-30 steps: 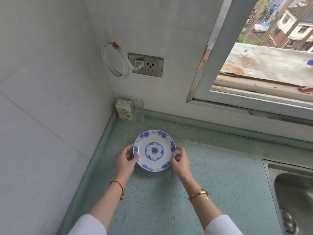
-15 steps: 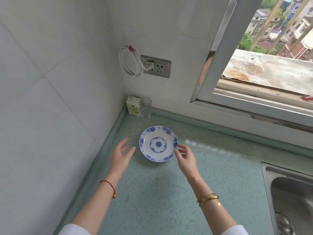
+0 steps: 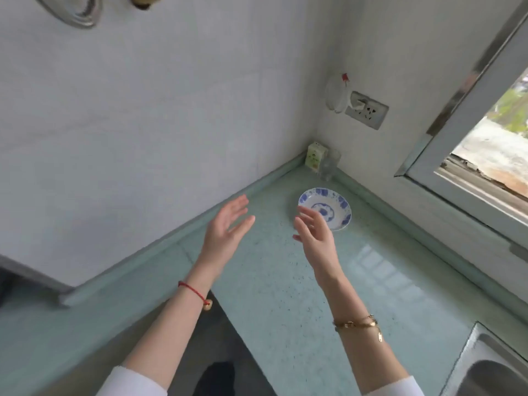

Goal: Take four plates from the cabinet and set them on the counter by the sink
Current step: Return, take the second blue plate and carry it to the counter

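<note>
One round white plate with blue floral rim and blue centre medallion (image 3: pixel 325 208) flat on the pale green speckled counter (image 3: pixel 285 281), far in the corner, right way up. Parked there probably to leave the near stretch toward the steel sink (image 3: pixel 485 367) free for three more; sink only partly in frame at near right, so the plate sits well apart from it, arguably further than "by the sink" implies.

Left hand (image 3: pixel 225 230) open, palm turned inward, fingers spread, holding nothing, above the counter left of the plate and clear of it. Right hand (image 3: pixel 314 232) also open and empty, fingers loosely fanned, fingertips overlapping the near rim of the plate in view; contact or just above, cannot tell. Both wrists raised, neither hand resting on the surface. Reads as post-release posture: nothing gripped, hands free for the next fetch.

Behind the plate, tucked into the corner: small green-and-white carton (image 3: pixel 315 157) touching a clear drinking glass (image 3: pixel 330 165). Plate near them but not touching, so no knock risk while it stays put. Grey wall socket (image 3: pixel 367 110) with a white coiled cable (image 3: pixel 335 94) above, well apart from everything on the counter.

Progress judged: one of four down. Cabinet not in frame. Next step calls for going back for plate two, then either stacking on the first or setting it beside, toward the sink. Stacking risk: shallow dished rim, a second plate landing off-centre could slide.
</note>
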A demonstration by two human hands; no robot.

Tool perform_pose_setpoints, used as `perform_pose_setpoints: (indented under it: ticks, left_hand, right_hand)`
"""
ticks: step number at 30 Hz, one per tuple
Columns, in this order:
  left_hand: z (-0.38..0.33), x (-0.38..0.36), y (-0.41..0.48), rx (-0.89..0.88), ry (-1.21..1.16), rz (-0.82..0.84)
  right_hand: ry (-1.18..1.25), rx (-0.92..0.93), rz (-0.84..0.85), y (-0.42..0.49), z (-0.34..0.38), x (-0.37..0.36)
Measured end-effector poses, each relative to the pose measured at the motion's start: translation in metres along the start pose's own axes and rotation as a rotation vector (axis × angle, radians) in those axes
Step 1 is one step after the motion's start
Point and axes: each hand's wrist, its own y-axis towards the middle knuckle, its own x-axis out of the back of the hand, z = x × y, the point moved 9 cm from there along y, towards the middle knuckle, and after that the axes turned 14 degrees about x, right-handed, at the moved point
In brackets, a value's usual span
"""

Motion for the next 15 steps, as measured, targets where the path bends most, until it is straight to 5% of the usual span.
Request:
perform_pose_setpoints:
  ticks: [15]
  left_hand:
    - [0.056,0.234,-0.400,-0.063,-0.211,-0.815]
  right_hand:
    - [0.245,0.204,0.789,-0.239,0.124,-0.233]
